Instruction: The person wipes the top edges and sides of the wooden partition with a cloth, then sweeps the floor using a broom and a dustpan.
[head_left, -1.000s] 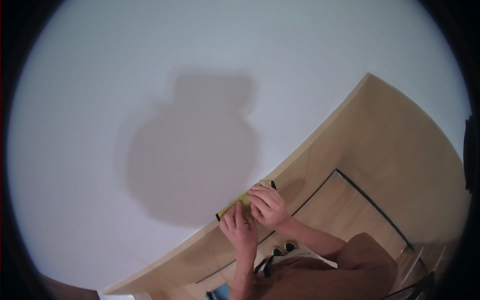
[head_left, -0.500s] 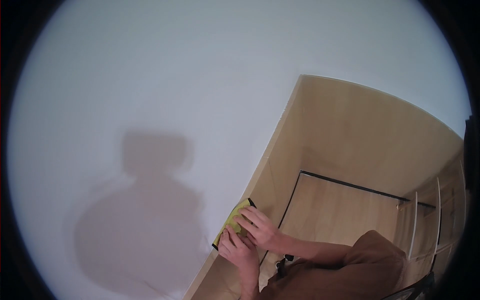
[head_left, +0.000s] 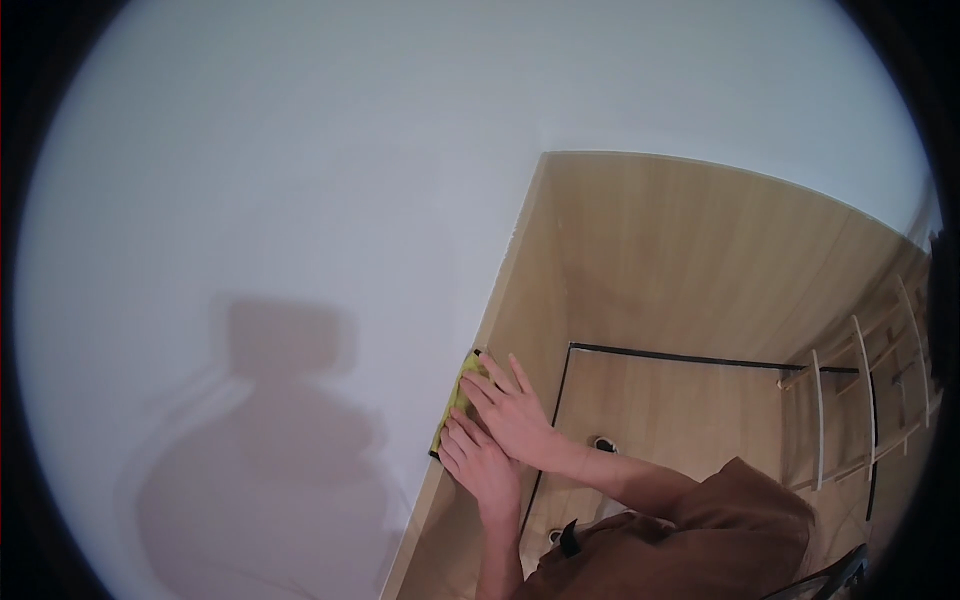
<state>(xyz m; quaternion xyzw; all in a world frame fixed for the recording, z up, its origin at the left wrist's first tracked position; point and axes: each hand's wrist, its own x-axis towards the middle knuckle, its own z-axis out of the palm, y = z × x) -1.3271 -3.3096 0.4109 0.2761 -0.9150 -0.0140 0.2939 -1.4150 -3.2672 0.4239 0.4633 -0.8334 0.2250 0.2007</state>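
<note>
A short yellow bar with black ends, which looks like a spirit level [head_left: 457, 399], lies along the top edge of a wooden panel [head_left: 515, 250], close against the white wall. My left hand [head_left: 484, 468] is at its near end, with bent fingers close together over it. Farther along, my right hand [head_left: 514, 420] rests on the level with its fingers stretched and spread, one of them lifted away from the bar. The fingers cover part of the level's face.
Pale wooden panels enclose a wood-coloured floor [head_left: 660, 400] edged with a dark strip. A wooden ladder-like frame [head_left: 818, 420] stands at the right. My shoe [head_left: 604, 443] shows on the floor. The white wall [head_left: 300, 150] fills the left, with my shadow on it.
The view has turned and shifted a little. The level shows less of its broad face and sits along the panel edge. My right hand's fingers have spread out.
</note>
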